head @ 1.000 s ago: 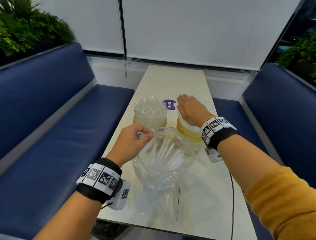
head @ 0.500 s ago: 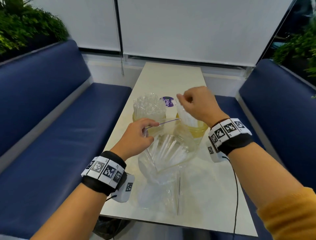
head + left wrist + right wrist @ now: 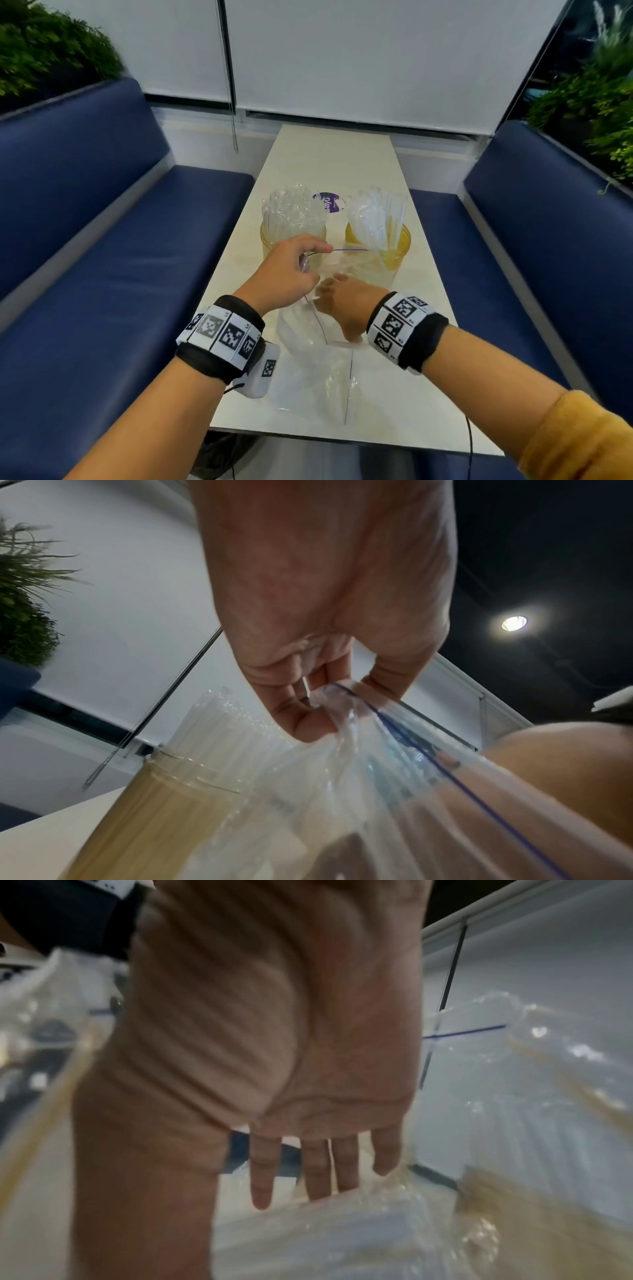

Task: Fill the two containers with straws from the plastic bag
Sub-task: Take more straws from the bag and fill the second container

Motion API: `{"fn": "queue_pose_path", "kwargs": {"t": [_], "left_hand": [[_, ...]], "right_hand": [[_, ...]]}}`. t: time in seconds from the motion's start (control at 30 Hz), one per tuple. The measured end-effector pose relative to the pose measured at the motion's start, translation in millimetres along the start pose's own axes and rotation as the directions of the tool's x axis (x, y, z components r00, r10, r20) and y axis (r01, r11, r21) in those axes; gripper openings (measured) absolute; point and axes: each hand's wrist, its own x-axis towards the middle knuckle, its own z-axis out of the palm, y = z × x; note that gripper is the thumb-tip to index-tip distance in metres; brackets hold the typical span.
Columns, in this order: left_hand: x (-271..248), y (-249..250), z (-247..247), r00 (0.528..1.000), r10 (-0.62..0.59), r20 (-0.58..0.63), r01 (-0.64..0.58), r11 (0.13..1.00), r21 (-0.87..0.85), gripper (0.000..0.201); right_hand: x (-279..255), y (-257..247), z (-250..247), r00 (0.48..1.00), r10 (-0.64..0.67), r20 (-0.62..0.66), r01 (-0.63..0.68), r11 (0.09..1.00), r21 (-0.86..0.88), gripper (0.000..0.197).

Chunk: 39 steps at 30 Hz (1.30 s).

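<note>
Two yellow-tinted clear containers stand side by side on the table: the left container (image 3: 274, 240) packed with wrapped straws (image 3: 293, 209), the right container (image 3: 399, 246) with a looser bunch of straws (image 3: 375, 217) leaning in it. A clear plastic bag (image 3: 308, 370) with a blue zip line lies in front of them. My left hand (image 3: 310, 265) pinches the bag's rim (image 3: 337, 696) and holds its mouth up. My right hand (image 3: 337, 294) reaches into the bag mouth, fingers (image 3: 316, 1169) straight over the straws (image 3: 342, 1229) inside, gripping nothing I can see.
The narrow white table (image 3: 329, 154) runs away from me between two blue benches (image 3: 102, 257) (image 3: 548, 222). A purple round sticker (image 3: 329, 202) lies behind the containers. A dark cable (image 3: 469, 442) hangs off the near right edge.
My right hand left the right container, where it let go of straws, and came back down into the bag mouth. The left hand kept pinching the bag's rim.
</note>
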Motion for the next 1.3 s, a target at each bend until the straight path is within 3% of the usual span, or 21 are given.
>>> {"fn": "queue_pose_path", "kwargs": {"t": [0.07, 0.17, 0.47, 0.7, 0.8, 0.9, 1.0, 1.13, 1.3], "left_hand": [[-1.7, 0.4, -0.9, 1.000, 0.002, -0.019, -0.001, 1.000, 0.006, 0.050], [-3.4, 0.4, -2.3, 1.000, -0.003, -0.031, 0.003, 1.000, 0.003, 0.051], [-5.7, -2.4, 7.2, 0.998, -0.043, 0.043, 0.042, 0.999, 0.012, 0.053], [-4.9, 9.9, 16.5, 0.997, 0.037, 0.074, -0.035, 0.999, -0.024, 0.059], [-6.4, 7.0, 16.9, 0.988, 0.051, 0.145, -0.062, 0.995, 0.074, 0.069], [-10.4, 1.5, 19.2, 0.974, 0.034, 0.223, -0.078, 0.979, 0.189, 0.081], [-19.7, -0.7, 28.4, 0.975, 0.023, 0.223, -0.101, 0.933, 0.344, 0.092], [-26.6, -3.5, 44.8, 0.996, 0.027, 0.087, -0.069, 0.843, 0.533, 0.078], [-26.2, -6.0, 51.5, 1.000, -0.001, -0.003, 0.003, 0.827, 0.562, 0.052]], "right_hand": [[4.4, -2.2, 6.3, 0.997, 0.055, 0.049, -0.049, 0.990, -0.133, 0.072], [8.5, -2.0, 16.9, 0.998, 0.061, -0.004, -0.060, 0.975, -0.214, 0.056], [-5.9, 0.2, -3.8, 0.997, 0.080, 0.002, -0.079, 0.980, -0.182, 0.029], [-9.9, 4.9, -13.5, 0.995, 0.053, 0.090, -0.047, 0.997, -0.063, 0.056], [-14.9, 8.4, -14.5, 0.993, 0.048, 0.110, -0.050, 0.999, 0.010, 0.060], [-25.6, 17.4, -19.0, 0.989, 0.060, 0.133, -0.081, 0.984, 0.161, 0.045], [-33.0, 29.1, -22.3, 0.992, 0.047, 0.118, -0.082, 0.947, 0.310, 0.052], [-37.6, 32.2, -29.4, 0.998, 0.042, 0.049, -0.055, 0.952, 0.302, 0.055], [-39.2, 35.5, -33.6, 0.994, 0.040, -0.101, -0.001, 0.931, 0.365, 0.042]]}}
